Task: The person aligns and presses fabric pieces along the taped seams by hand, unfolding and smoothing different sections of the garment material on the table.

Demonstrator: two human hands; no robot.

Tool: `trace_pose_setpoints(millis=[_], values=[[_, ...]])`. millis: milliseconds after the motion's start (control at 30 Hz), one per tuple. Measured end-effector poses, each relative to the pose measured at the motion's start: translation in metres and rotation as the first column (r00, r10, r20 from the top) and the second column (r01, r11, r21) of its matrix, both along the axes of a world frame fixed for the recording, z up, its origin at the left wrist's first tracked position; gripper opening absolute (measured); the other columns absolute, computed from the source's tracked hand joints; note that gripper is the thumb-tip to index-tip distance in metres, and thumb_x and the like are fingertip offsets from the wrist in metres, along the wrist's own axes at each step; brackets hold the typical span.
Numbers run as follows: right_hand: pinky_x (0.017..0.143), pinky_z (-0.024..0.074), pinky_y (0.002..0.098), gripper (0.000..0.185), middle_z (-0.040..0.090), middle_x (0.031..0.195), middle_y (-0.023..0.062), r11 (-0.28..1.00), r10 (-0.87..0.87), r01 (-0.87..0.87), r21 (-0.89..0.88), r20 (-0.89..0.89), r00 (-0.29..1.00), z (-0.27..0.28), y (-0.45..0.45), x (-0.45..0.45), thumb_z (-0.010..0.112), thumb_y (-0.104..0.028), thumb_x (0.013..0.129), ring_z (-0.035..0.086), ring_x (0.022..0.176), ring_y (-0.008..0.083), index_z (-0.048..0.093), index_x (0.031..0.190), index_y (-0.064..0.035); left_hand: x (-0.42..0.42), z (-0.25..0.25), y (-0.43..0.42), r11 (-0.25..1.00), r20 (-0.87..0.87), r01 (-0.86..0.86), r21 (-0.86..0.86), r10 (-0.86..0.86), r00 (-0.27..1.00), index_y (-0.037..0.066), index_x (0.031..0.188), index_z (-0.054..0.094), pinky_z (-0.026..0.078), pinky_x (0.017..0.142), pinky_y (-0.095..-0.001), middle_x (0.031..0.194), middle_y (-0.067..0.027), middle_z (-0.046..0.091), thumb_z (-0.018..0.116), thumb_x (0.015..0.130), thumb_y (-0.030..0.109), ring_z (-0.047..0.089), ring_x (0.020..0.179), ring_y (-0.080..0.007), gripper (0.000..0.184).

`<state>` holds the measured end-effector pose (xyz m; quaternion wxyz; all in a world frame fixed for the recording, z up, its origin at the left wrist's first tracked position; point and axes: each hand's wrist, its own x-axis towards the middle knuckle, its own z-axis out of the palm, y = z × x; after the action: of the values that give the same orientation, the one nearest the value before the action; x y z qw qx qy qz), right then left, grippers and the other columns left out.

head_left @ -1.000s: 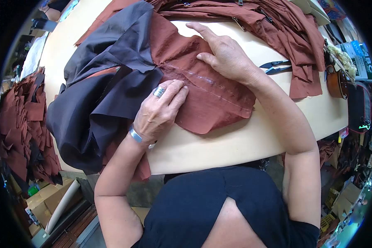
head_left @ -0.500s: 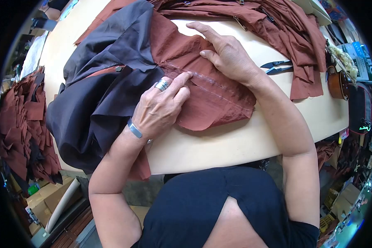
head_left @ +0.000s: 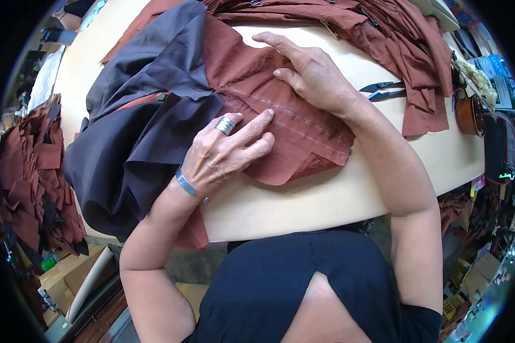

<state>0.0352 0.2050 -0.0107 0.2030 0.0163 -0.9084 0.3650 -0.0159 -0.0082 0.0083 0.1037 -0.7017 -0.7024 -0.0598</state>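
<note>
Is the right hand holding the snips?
No, the snips lie on the table, while the right hand is spread over the brown fabric.

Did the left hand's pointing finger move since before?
Yes: on the bare left hand, the pointing finger shifted slightly right, toward the black-and-blue two-pronged tool, which stayed put.

Pale table [head_left: 303, 206]; grey surface [head_left: 195, 264] below, possibly floor.

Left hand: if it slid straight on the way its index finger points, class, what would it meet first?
Most likely the right hand, near the base of its thumb. On the way, the left hand would pass over the rust cloth; how high each hand sits is unclear.
</note>
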Motion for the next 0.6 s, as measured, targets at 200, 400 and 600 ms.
trace_pose_setpoints(millis=[200, 400, 600], values=[[0.066, 0.0484, 0.0425, 0.052, 0.061, 0.071, 0.0165, 0.998, 0.009, -0.005, -0.070, 0.057, 0.998, 0.008, -0.002, 0.001, 0.063, 0.000, 0.075, 0.061, 0.070, 0.0350, 0.048, 0.123, -0.0135, 0.001, 0.003, -0.001, 1.000, 0.003, -0.016, -0.013, 0.016, 1.000, 0.018, 0.091, 0.054, 0.051, 0.077, -0.0289, 0.126, 0.0009, 0.055, 0.053, 0.076, 0.015, 0.059, 0.091, -0.0212, 0.016], [0.067, 0.0478, 0.0429, 0.052, 0.060, 0.071, 0.0168, 0.999, 0.013, -0.009, -0.046, 0.078, 0.997, 0.007, -0.001, 0.001, 0.062, 0.000, 0.075, 0.061, 0.070, 0.0350, 0.048, 0.124, -0.0140, 0.003, 0.004, -0.001, 1.000, -0.016, 0.008, 0.001, -0.008, 1.000, 0.017, 0.093, 0.055, 0.051, 0.076, -0.0293, 0.126, 0.0001, 0.056, 0.052, 0.076, 0.014, 0.059, 0.092, -0.0218, 0.018], [0.068, 0.0478, 0.0432, 0.055, 0.060, 0.073, 0.0175, 0.995, 0.078, -0.073, -0.064, 0.087, 0.993, 0.010, 0.007, 0.007, 0.062, 0.000, 0.074, 0.061, 0.071, 0.0351, 0.047, 0.125, -0.0135, -0.001, 0.012, -0.002, 0.999, 0.250, -0.017, 0.043, 0.006, 0.968, 0.006, 0.103, 0.061, 0.051, 0.080, -0.0351, 0.115, -0.0093, 0.059, 0.051, 0.077, 0.007, 0.060, 0.095, -0.0275, 0.029]])
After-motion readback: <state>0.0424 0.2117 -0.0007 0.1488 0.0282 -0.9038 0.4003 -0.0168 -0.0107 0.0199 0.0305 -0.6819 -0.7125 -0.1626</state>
